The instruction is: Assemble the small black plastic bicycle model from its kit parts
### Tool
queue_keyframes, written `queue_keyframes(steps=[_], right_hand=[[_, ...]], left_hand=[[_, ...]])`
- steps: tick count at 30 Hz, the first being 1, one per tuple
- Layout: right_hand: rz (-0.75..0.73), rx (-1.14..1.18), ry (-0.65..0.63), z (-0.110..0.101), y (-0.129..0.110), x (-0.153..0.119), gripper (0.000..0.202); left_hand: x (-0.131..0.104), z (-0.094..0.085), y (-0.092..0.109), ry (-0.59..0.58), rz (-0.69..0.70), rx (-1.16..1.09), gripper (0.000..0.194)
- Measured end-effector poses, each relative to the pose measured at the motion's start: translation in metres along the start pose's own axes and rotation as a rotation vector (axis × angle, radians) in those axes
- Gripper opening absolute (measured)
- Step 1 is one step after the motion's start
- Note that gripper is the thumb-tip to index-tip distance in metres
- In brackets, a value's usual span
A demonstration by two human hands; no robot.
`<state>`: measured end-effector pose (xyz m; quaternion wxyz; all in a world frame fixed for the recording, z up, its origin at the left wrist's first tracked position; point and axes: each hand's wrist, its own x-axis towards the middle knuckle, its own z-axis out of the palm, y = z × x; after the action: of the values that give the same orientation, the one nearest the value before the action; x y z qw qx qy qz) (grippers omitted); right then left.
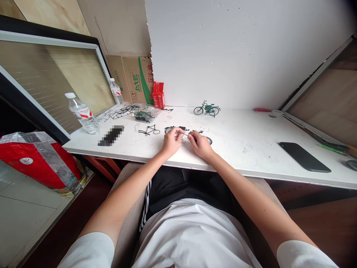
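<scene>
Grip: left hand (172, 142), right hand (200, 144) pinch thin part (185, 134)
Bike (208, 108): assembled, near tabletop's (237, 136) back edge
Frame (150, 130): bare, wheel (209, 140) off

The single head camera looks forward and down from close above the lap (173, 188) at six o'clock, worktop (245, 137) toward twelve.

A capped plastic bottle (85, 117) stands at the left end of the white bench (251, 149). A second bottle (116, 93) stands behind it, near a printed cardboard box (131, 80). A small red carton (158, 96) stands at the box's right edge. A black phone (305, 157) lies flat at right. A red bag (39, 162) sits left of the bench.
</scene>
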<state>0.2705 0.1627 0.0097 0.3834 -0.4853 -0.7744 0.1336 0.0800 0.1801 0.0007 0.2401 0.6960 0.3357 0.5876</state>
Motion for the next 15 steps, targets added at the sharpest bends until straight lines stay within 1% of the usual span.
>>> queue_keyframes(steps=[7, 15], right_hand=[[0.028, 0.049, 0.035, -0.0025, -0.0021, 0.0001, 0.04], [0.026, 0.015, 0.025, -0.0005, -0.0038, -0.0006, 0.031]], left_hand=[[0.0004, 0.0001, -0.0004, 0.035, -0.006, 0.011, 0.013], [0.0003, -0.0004, 0.007, 0.029, 0.003, 0.008, 0.014]])
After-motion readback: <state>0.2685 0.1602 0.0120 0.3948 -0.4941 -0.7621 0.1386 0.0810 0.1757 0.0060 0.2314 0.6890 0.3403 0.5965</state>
